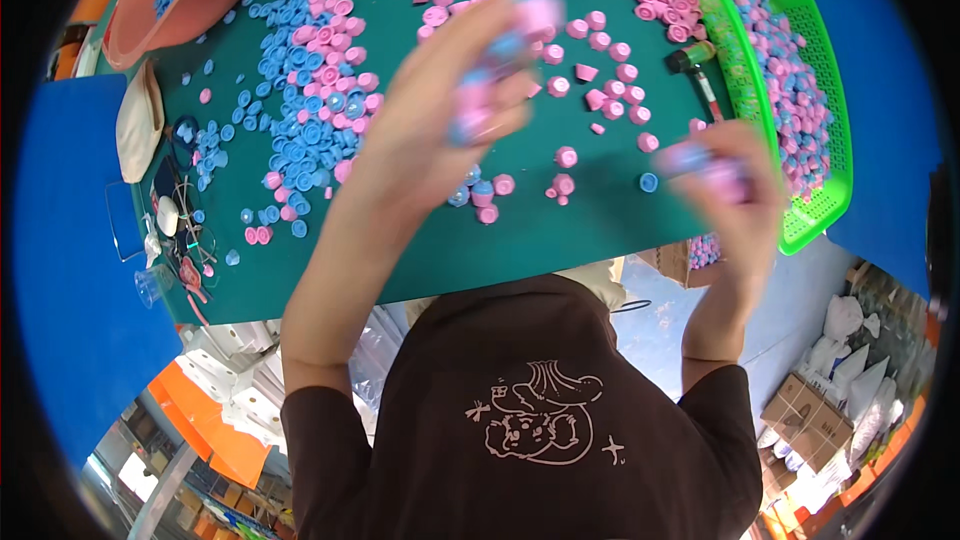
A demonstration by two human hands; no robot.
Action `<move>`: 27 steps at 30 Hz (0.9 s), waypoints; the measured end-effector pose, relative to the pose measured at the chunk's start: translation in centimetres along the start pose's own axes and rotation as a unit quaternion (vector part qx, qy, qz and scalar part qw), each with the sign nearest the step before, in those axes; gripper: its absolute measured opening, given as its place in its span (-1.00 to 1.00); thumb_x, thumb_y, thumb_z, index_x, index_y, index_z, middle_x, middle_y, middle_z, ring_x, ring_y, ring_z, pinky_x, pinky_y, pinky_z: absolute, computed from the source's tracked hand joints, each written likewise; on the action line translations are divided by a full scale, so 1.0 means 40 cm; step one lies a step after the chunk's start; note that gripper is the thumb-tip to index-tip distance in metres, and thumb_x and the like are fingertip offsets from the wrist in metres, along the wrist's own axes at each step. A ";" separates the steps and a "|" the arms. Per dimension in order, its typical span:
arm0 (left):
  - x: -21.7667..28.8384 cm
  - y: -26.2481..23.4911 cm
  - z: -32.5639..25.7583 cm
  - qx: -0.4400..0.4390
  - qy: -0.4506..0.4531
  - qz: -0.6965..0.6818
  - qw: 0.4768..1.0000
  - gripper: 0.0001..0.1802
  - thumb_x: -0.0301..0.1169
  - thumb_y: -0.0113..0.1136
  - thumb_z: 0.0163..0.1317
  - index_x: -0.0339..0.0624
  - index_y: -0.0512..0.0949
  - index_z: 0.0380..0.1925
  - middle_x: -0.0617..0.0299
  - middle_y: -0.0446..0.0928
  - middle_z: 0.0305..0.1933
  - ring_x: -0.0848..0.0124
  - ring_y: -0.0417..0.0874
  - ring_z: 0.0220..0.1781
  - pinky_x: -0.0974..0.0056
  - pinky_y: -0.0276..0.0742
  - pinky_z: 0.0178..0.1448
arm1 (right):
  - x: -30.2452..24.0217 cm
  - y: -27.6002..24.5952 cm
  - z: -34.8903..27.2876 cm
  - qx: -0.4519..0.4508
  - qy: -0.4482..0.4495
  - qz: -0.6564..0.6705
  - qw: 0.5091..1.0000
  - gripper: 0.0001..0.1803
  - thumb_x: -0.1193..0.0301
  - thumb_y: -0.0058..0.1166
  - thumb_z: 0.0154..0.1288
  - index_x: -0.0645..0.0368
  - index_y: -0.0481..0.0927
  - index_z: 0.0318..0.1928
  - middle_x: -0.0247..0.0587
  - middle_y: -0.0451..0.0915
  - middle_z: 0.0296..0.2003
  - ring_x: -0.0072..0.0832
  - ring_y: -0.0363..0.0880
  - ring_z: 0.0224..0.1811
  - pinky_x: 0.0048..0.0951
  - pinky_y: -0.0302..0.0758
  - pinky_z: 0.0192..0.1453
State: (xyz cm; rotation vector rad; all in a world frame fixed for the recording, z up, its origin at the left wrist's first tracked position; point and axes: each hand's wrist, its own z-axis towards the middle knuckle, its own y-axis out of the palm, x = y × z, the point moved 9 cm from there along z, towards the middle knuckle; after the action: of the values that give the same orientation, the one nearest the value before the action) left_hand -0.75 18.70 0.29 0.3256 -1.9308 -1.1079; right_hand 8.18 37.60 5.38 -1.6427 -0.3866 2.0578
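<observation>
My left hand [440, 95] is raised over the middle of the table, its fingers curled round several small pink and blue plastic pieces [476, 105]. Motion blurs them, so I cannot tell how they fit together. To the right, near the green basket [840, 155], my right hand [745, 185] is closed on a pink-and-blue plastic piece [722, 178], also smeared by motion. Loose pink cup-shaped pieces [615, 90] lie between the two hands. Blue round caps [310, 145] are spread left of my left forearm, mixed with pink ones.
Pink and blue pieces fill the green basket. A hammer-like tool [706, 90] lies beside it. At the far left stands a salmon-coloured tub [135, 25] of blue pieces. A cream pouch [139, 125], cables and a clear cup [152, 285] sit along the left edge of the green table [450, 260].
</observation>
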 end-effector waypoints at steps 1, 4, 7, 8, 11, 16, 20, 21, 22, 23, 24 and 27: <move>-0.039 0.093 0.059 -0.058 -0.026 -0.010 0.998 -0.73 -0.27 0.18 0.35 -0.25 0.46 -0.17 0.32 0.36 -0.41 0.65 0.28 -0.58 0.53 0.13 -0.65 | 0.027 -0.140 -0.021 0.115 0.050 -0.028 0.992 -0.75 0.49 0.33 0.09 0.19 0.63 -0.18 -0.43 0.59 -0.31 -0.66 0.48 -0.33 -0.62 0.39 -0.29; -0.233 0.304 0.213 -0.101 -0.113 -0.083 0.985 -0.78 -0.39 0.35 0.03 -0.12 0.51 -0.34 0.36 0.29 -0.49 0.60 0.27 -0.59 0.48 0.18 -0.60 | 0.142 -0.426 -0.052 0.247 0.118 -0.193 0.942 -0.72 0.36 0.30 0.24 0.21 0.64 -0.08 -0.48 0.52 -0.34 -0.81 0.33 -0.44 -0.72 0.20 -0.45; -0.437 0.474 0.348 -0.035 -0.149 -0.051 0.987 -0.77 -0.39 0.19 0.12 -0.19 0.40 -0.26 0.25 0.34 -0.48 0.43 0.34 -0.57 0.33 0.27 -0.58 | 0.302 -0.564 -0.093 0.253 0.286 -0.175 0.907 -0.70 0.31 0.28 0.28 0.20 0.64 -0.05 -0.51 0.52 -0.36 -0.81 0.32 -0.47 -0.68 0.20 -0.47; -0.476 0.486 0.378 -0.002 -0.142 -0.029 0.989 -0.75 -0.36 0.17 0.16 -0.24 0.42 -0.22 0.22 0.39 -0.46 0.40 0.39 -0.56 0.32 0.30 -0.59 | 0.345 -0.572 -0.084 0.233 0.270 -0.173 0.918 -0.69 0.31 0.26 0.29 0.19 0.63 -0.02 -0.51 0.51 -0.35 -0.81 0.31 -0.46 -0.68 0.21 -0.46; -0.530 0.477 0.376 0.022 -0.129 0.087 0.988 -0.60 -0.25 0.15 0.23 -0.32 0.41 -0.05 0.10 0.49 -0.37 0.31 0.56 -0.40 0.17 0.47 -0.45 | 0.451 -0.609 -0.089 0.186 0.239 -0.166 0.938 -0.64 0.31 0.22 0.32 0.17 0.60 0.07 -0.40 0.59 -0.19 -0.72 0.46 -0.30 -0.63 0.41 -0.28; -0.256 0.364 0.111 -0.153 0.307 0.435 0.833 -0.70 -0.32 0.27 0.20 -0.24 0.62 -0.11 0.10 0.63 -0.16 0.38 0.64 -0.10 0.28 0.56 -0.03 | 0.282 -0.532 -0.118 0.309 0.131 -0.209 0.919 -0.66 0.38 0.17 0.36 0.24 0.61 0.09 -0.24 0.64 0.03 -0.57 0.56 -0.05 -0.50 0.45 0.11; 0.002 0.058 -0.084 0.096 0.290 0.572 0.762 -0.86 -0.51 0.32 0.15 -0.21 0.65 -0.27 0.23 0.56 -0.32 0.51 0.56 -0.39 0.38 0.48 -0.26 | 0.070 -0.012 -0.025 0.017 0.087 -0.037 0.995 -0.80 0.53 0.19 0.24 0.19 0.66 -0.11 -0.44 0.59 -0.30 -0.72 0.46 -0.39 -0.64 0.39 -0.34; 0.032 -0.031 -0.133 0.148 0.235 0.624 0.730 -0.85 -0.51 0.37 0.10 -0.22 0.64 -0.31 0.26 0.51 -0.40 0.52 0.52 -0.41 0.40 0.42 -0.31 | -0.002 0.132 -0.012 -0.091 0.016 -0.016 0.996 -0.74 0.54 0.25 0.16 0.19 0.63 -0.10 -0.36 0.59 -0.31 -0.67 0.47 -0.42 -0.62 0.42 -0.35; 0.038 -0.070 -0.167 0.124 0.192 0.684 0.693 -0.79 -0.50 0.39 0.08 -0.22 0.62 -0.27 0.25 0.52 -0.35 0.50 0.52 -0.39 0.40 0.44 -0.31 | -0.012 0.234 -0.017 -0.190 0.004 0.036 0.981 -0.67 0.53 0.31 0.09 0.20 0.62 -0.08 -0.26 0.56 -0.29 -0.53 0.53 -0.42 -0.54 0.47 -0.33; 0.027 -0.100 -0.207 0.108 0.149 0.741 0.646 -0.74 -0.48 0.41 0.05 -0.21 0.61 -0.23 0.25 0.53 -0.30 0.48 0.53 -0.38 0.40 0.45 -0.31 | -0.018 0.307 -0.020 -0.228 -0.017 0.032 0.973 -0.66 0.52 0.30 0.09 0.20 0.60 -0.07 -0.23 0.55 -0.27 -0.44 0.56 -0.39 -0.45 0.50 -0.33; 0.005 -0.124 -0.237 0.114 0.109 0.754 0.638 -0.64 -0.46 0.43 0.03 -0.19 0.58 -0.14 0.24 0.52 -0.22 0.45 0.53 -0.36 0.38 0.47 -0.30 | -0.024 0.363 -0.024 -0.265 -0.037 0.025 0.963 -0.64 0.51 0.30 0.09 0.19 0.58 -0.06 -0.20 0.53 -0.25 -0.35 0.59 -0.35 -0.36 0.52 -0.32; -0.039 -0.162 -0.265 0.119 0.075 0.770 0.623 -0.42 -0.41 0.45 0.00 -0.11 0.48 0.08 0.21 0.47 -0.03 0.37 0.54 -0.33 0.30 0.53 -0.28 | -0.041 0.440 -0.024 -0.314 -0.096 -0.069 0.942 -0.62 0.53 0.26 0.06 0.19 0.54 -0.05 -0.14 0.49 -0.24 -0.20 0.61 -0.27 -0.20 0.52 -0.31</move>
State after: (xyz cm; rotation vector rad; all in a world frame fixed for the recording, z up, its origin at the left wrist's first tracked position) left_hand 7.30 9.79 -3.29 -0.9758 -1.3679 0.3560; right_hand 6.08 21.75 -2.25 -1.6736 -1.2985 2.1151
